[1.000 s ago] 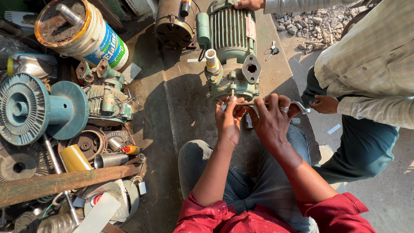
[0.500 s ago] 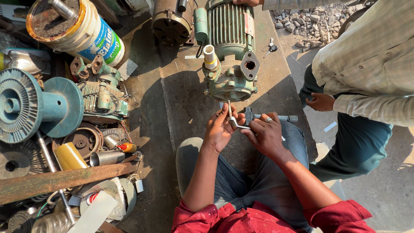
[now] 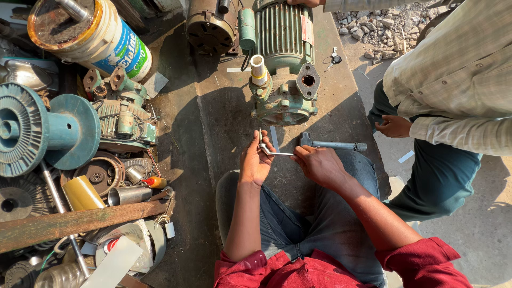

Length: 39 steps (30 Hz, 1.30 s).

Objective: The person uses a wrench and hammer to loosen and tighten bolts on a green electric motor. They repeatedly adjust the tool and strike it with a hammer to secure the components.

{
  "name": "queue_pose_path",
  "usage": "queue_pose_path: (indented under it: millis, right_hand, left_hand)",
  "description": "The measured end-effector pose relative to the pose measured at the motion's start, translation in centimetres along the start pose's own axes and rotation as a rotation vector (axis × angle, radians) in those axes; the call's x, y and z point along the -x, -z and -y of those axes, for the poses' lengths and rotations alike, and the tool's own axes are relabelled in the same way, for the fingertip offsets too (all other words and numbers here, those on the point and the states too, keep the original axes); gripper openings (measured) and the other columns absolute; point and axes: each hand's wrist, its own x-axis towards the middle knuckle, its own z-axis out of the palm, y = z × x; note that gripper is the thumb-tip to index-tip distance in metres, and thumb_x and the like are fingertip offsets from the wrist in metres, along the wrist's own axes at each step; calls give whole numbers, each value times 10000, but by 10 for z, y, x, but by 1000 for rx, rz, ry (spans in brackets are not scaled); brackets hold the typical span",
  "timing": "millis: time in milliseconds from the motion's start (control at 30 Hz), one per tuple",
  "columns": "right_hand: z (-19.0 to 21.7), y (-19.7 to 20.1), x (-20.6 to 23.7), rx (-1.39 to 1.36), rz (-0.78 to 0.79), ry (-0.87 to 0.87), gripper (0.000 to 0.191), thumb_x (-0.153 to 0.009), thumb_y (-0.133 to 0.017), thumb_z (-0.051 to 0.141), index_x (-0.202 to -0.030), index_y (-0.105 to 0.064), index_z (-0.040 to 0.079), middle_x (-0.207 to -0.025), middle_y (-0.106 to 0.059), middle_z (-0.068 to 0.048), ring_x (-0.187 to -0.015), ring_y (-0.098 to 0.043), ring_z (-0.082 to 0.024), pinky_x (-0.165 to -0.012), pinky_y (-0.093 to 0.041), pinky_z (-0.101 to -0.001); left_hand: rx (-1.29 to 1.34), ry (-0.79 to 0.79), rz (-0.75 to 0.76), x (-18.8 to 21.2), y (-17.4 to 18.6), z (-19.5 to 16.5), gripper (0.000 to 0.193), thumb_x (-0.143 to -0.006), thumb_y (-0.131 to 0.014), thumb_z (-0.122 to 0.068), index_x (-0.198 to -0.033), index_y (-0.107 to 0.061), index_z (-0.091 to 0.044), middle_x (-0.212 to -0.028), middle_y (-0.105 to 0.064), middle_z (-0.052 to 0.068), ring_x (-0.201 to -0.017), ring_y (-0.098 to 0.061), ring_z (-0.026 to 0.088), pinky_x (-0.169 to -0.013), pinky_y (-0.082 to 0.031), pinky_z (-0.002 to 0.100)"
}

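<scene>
Two hands share a bent metal rod [image 3: 269,151]: left hand [image 3: 255,160] and right hand [image 3: 319,164] each grip an end, near the green pump [image 3: 285,101].

A round paint bucket [image 3: 88,34] lies tilted at the top left among the scrap parts, white with a blue and green label and a rusty orange rim. A small red and silver plate [image 3: 305,29] sits on the green motor [image 3: 282,34] at top centre.
</scene>
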Motion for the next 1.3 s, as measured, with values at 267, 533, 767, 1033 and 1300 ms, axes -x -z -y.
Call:
queue_pose_path:
  millis: [267, 533, 767, 1033, 1300]
  right_hand:
    - [-6, -78, -45, 10, -299, 288, 162, -1004, -612, 130, -1150, -638, 64, -832, -617, -96, -711, -656, -269, -618, -510, -426]
    - [-2, -169, -54, 63, 109, 88, 304, -949, -586, 99, -1252, -587, 78, -955, -706, -139, -632, -664, -315, -517, -509, -458]
    - [-13, -172, -60, 125, 194, 25, 322, -966, -520, 111, -1286, -555, 106, -968, -710, -120, -667, -677, -298, -505, -508, -455]
    - [-5, -168, -54, 98, 130, 91, 215, -934, -544, 97, -1145, -583, 124, -934, -688, -75, -626, -673, -276, -466, -501, -427]
    - [-11, -105, -40, 43, -67, 227, 225, -1012, -621, 332, -921, -604, 126, -685, -649, -51, -490, -605, -275, -414, -419, -429]
  left_hand:
    - [-196, -607, -505, -12, 72, -65, 571, -1040, -474, -426, -1491, -451, -76, -1529, -524, 138, -1386, -537, 319, -1145, -424, 429]
    - [-370, -519, -583, -21, 57, -78, 628, -1008, -502, -468, -1547, -397, -165, -1628, -401, 106, -1521, -346, 297, -1219, -242, 474]
    - [-498, -421, -594, -36, 65, -69, 598, -1039, -530, -447, -1542, -385, -158, -1605, -385, 71, -1484, -366, 243, -1197, -269, 400]
    - [-971, -346, -212, -45, 59, -50, 456, -1103, -556, -389, -1171, -652, 52, -1041, -715, 170, -993, -680, 278, -934, -558, 407]
    - [-431, -105, 154, 0, 17, -59, 392, -1065, -531, -379, -1018, -680, -19, -860, -703, 84, -915, -728, 237, -850, -614, 393]
